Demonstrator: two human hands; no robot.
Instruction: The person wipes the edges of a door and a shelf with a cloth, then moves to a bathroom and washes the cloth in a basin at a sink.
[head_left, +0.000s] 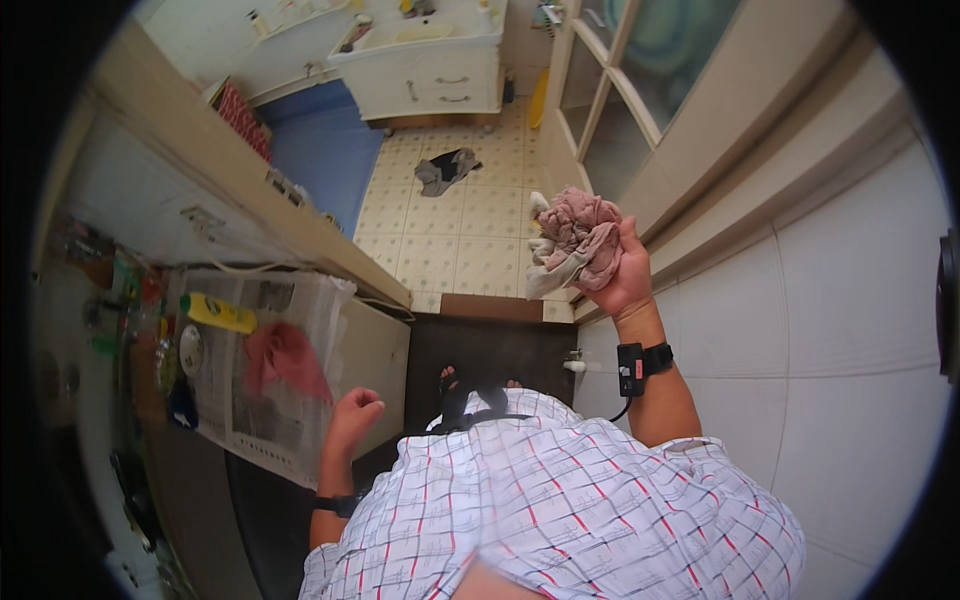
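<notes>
A crumpled pink cloth, bunched with a whitish cloth, rests in my right hand. The thumb lies along its right side, and the bundle hides most of the fingers. My left hand is curled shut, with nothing visible in it. It hangs beside a low white appliance with a clear plastic cover. A red cloth lies on that cover, just beyond my left hand. Ahead on the tiled floor is a heap of grey and black cloth.
A yellow bottle and a round white object are on the cover. The doorway has a brown threshold, with a glazed door swung inward on the right. Beyond stands a white washbasin cabinet beside a blue floor area.
</notes>
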